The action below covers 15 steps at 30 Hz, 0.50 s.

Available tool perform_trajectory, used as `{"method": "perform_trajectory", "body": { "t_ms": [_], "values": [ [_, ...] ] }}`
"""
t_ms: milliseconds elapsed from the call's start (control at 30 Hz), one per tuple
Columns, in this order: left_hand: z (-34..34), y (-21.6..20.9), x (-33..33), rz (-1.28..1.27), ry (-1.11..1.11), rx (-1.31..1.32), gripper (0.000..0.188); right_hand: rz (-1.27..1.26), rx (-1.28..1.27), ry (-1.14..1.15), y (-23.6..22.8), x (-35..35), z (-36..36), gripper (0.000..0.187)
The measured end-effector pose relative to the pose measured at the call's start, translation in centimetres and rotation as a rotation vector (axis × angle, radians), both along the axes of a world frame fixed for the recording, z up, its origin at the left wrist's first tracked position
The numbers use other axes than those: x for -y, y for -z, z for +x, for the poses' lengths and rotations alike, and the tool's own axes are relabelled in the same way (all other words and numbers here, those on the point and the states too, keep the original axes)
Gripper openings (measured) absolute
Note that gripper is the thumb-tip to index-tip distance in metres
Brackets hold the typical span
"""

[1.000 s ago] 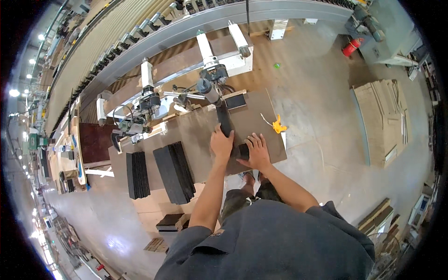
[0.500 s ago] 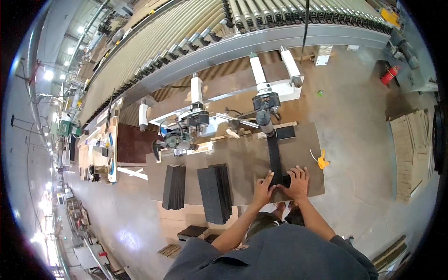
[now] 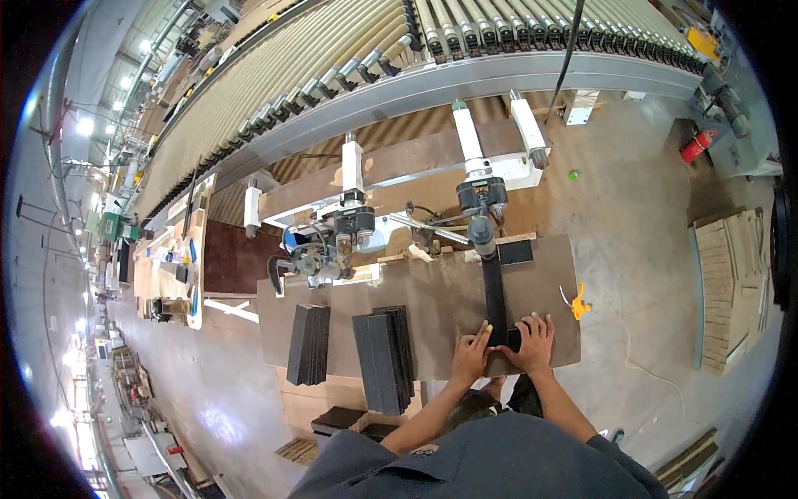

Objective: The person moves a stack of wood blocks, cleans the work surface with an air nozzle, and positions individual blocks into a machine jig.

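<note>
A narrow black board [image 3: 495, 299] lies lengthwise on the brown worktable [image 3: 440, 291], its far end beneath a drill-like machine head [image 3: 481, 229]. My left hand [image 3: 471, 356] grips the board's near left side, fingers along its edge and thumb at the near end. On the other side, my right hand [image 3: 532, 343] holds a small black block [image 3: 514, 339] against the board, with its thumb pointing to the board's near end. The right palm partly hides that block. Another short black piece [image 3: 516, 252] lies at the table's far side, right of the machine head.
Two stacks of black boards, one narrower [image 3: 308, 343] and one wider [image 3: 382, 358], stand left of my hands. A second machine head [image 3: 320, 258] is farther left. A yellow air gun [image 3: 579, 303] sits at the right edge. Beyond runs a roller conveyor [image 3: 465, 75].
The whole view has shifted slightly, so the table appears lower. Both hands keep the same places on the board and block.
</note>
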<state>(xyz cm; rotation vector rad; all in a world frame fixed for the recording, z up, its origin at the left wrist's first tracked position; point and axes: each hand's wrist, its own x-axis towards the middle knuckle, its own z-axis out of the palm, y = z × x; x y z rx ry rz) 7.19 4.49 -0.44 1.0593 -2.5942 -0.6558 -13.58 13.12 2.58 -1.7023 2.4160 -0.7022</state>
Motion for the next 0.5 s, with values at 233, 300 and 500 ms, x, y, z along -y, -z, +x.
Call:
{"method": "perform_trajectory", "body": {
  "t_ms": [233, 300, 500],
  "values": [
    [0.1, -0.29, -0.06, 0.001, -0.005, 0.023, 0.068, 0.044, -0.001, 0.003, -0.18, -0.01, 0.12, 0.081],
    [0.0, -0.34, -0.05, 0.012, -0.007, 0.005, 0.067, 0.041, 0.003, 0.003, -0.08, 0.04, 0.13, 0.081],
    [-0.33, -0.35, 0.14, -0.008, -0.024, 0.017, 0.065, 0.035, -0.024, -0.004, -0.27, 0.29, -0.14, 0.081]
  ]
}}
